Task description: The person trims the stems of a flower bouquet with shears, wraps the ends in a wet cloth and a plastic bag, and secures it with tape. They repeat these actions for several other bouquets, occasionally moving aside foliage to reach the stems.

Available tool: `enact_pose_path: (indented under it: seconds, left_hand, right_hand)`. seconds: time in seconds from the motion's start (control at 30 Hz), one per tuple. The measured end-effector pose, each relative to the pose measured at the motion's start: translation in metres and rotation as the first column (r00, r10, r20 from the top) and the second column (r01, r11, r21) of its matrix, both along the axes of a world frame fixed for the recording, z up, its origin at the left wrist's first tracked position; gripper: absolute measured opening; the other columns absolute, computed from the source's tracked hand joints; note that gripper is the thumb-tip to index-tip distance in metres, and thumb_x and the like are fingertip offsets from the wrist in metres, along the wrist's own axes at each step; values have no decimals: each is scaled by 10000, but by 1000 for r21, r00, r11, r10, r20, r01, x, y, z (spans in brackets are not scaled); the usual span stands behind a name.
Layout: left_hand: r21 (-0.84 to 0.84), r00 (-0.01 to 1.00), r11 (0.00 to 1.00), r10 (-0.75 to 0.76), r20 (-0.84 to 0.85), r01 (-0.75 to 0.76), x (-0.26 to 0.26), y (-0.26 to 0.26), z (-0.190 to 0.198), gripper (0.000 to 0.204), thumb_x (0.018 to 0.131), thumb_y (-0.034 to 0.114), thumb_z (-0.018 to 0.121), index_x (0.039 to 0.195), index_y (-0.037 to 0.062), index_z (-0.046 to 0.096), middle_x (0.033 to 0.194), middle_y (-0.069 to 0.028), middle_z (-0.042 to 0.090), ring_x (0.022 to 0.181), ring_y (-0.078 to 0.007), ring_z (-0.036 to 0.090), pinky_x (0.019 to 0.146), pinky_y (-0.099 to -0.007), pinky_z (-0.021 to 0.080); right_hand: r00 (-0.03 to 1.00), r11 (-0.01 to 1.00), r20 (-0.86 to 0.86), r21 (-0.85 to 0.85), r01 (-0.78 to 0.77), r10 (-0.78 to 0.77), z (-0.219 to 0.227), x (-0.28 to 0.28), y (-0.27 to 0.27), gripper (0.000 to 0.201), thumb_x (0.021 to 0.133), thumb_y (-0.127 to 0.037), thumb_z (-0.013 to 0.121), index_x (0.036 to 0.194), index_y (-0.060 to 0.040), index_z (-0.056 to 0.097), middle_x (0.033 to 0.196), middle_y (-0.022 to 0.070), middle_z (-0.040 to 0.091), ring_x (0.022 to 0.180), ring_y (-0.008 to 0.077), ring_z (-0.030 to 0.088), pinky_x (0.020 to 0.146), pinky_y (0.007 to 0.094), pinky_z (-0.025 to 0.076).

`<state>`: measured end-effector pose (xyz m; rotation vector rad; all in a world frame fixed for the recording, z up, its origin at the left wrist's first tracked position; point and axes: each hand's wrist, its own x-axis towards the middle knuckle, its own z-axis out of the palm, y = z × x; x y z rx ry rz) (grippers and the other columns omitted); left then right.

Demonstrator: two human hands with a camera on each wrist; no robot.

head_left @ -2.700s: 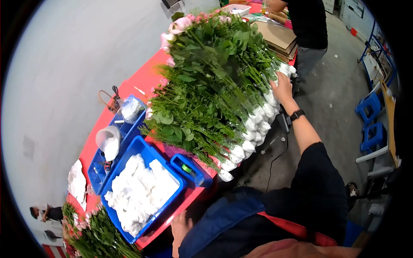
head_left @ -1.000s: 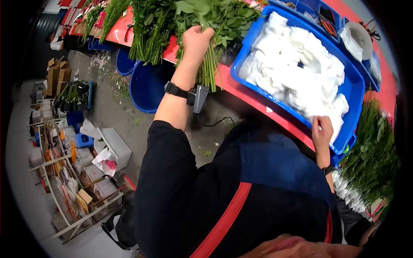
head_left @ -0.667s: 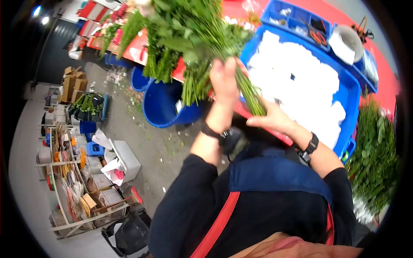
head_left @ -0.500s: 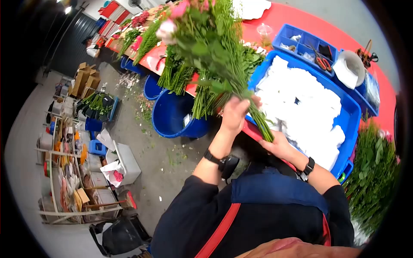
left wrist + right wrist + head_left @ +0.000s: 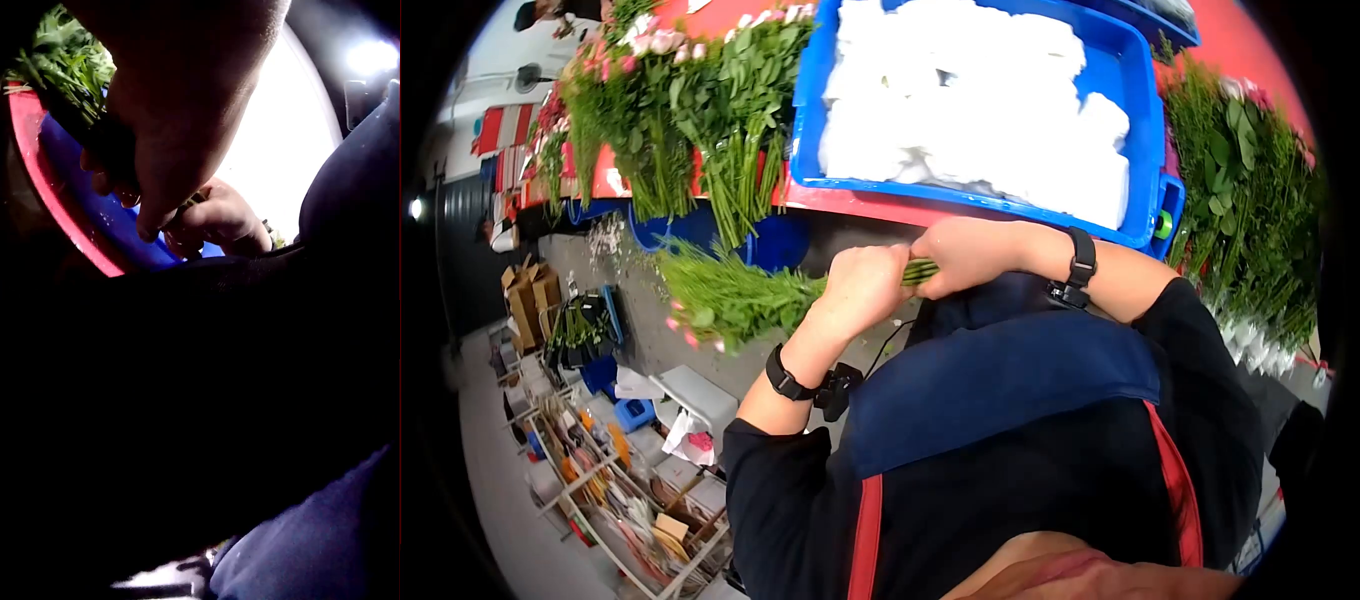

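Observation:
A leafy bunch of flowers (image 5: 740, 295) with a few pink blossoms lies nearly level in front of the apron, its blossoms pointing left. My left hand (image 5: 865, 288) grips the stems from above. At the cut ends of the stems (image 5: 918, 271), my right hand (image 5: 972, 255) curls its fingers and thumb round them. In the left wrist view the left hand (image 5: 178, 134) is mostly in shadow, and the thumb of the right hand (image 5: 222, 215) shows close beside it. The right wrist view is almost black, with part of the blue apron (image 5: 294, 550) at lower right.
Beyond the hands, a blue tray (image 5: 802, 140) heaped with white wadding sits on the red table (image 5: 860, 203). More flower bunches (image 5: 745, 95) lie to its left; bunches with white-wrapped ends (image 5: 1245, 340) lie right. Below the table stands a blue bucket (image 5: 785, 243); a cluttered rack (image 5: 600, 480) stands lower left.
My left hand took the bunch from the table and brought it to my body. My right hand came over from the tray to the stem ends. The bunch swung from upright to nearly level.

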<state>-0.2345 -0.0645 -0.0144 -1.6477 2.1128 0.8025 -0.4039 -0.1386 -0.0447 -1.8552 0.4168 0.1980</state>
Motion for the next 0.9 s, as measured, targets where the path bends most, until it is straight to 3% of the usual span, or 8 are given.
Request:
enact_pose_path:
  seconds: [0.1, 0.13, 0.23, 0.33, 0.53, 0.63, 0.73, 0.9]
  left_hand:
    - [-19, 913, 959, 262, -312, -281, 5, 1, -23, 288, 778, 269, 717, 885, 9, 653, 769, -198, 668, 737, -393, 645, 614, -434, 506]
    - [-15, 842, 916, 363, -398, -402, 6, 1, -30, 280, 821, 265, 698, 840, -8, 641, 692, -174, 652, 653, -301, 660, 593, -381, 494]
    - [247, 601, 735, 665, -443, -632, 11, -4, -43, 226, 877, 241, 688, 846, 20, 648, 622, 9, 619, 503, -39, 487, 468, -233, 397]
    - [351, 461, 692, 699, -547, -631, -1, -12, -55, 183, 879, 217, 679, 879, 36, 652, 613, 5, 596, 482, -36, 471, 444, -214, 373]
    - [518, 467, 697, 717, -518, -496, -41, -43, -48, 206, 860, 238, 690, 827, 41, 637, 596, 36, 542, 527, -31, 476, 477, -218, 368]
    - [502, 485, 723, 690, -537, -474, -50, -58, -46, 180, 856, 207, 685, 835, 39, 624, 593, 31, 519, 522, -47, 466, 471, -228, 361]
    - [490, 451, 750, 660, -601, -444, -57, -69, -52, 157, 858, 182, 679, 835, 45, 606, 574, 31, 489, 493, -59, 440, 444, -231, 340]
    - [566, 371, 722, 691, -621, -397, -72, -76, -55, 176, 857, 197, 696, 817, 53, 601, 528, 33, 441, 433, -57, 384, 393, -221, 290]
  right_hand:
    - [971, 971, 111, 140, 194, -210, -7, -40, -21, 346, 838, -233, 714, 1080, 4, 643, 879, 131, 691, 808, 198, 659, 747, 313, 503]
    - [908, 888, 130, 301, 348, -399, -15, -63, -28, 293, 831, -166, 712, 1065, 1, 658, 883, 120, 695, 813, 158, 649, 746, 293, 502]
    - [733, 698, 100, -240, 674, -673, -59, -141, -53, 174, 805, -178, 685, 833, -6, 691, 733, 154, 647, 671, 242, 617, 653, 354, 476]
    - [640, 581, -117, -566, 585, -759, -61, -182, -60, 207, 774, -221, 677, 867, -39, 713, 836, 172, 671, 804, 328, 654, 715, 417, 504]
    - [868, 561, 12, -759, 331, -496, -106, -165, -43, 206, 789, -205, 705, 838, -6, 681, 823, 98, 650, 785, 220, 629, 709, 341, 490]
    - [510, 511, -28, -65, 857, -859, -96, -183, -48, 159, 833, -165, 685, 819, -7, 679, 816, 31, 641, 779, 103, 590, 708, 264, 465]
    - [372, 374, 33, 97, 922, -927, -91, -217, -54, 157, 861, -159, 679, 897, -6, 672, 834, 9, 638, 772, 74, 572, 680, 239, 460]
    - [602, 511, 131, -407, 757, -787, -87, -173, -37, 201, 825, -201, 681, 896, -13, 664, 800, 110, 661, 734, 195, 637, 682, 321, 501]
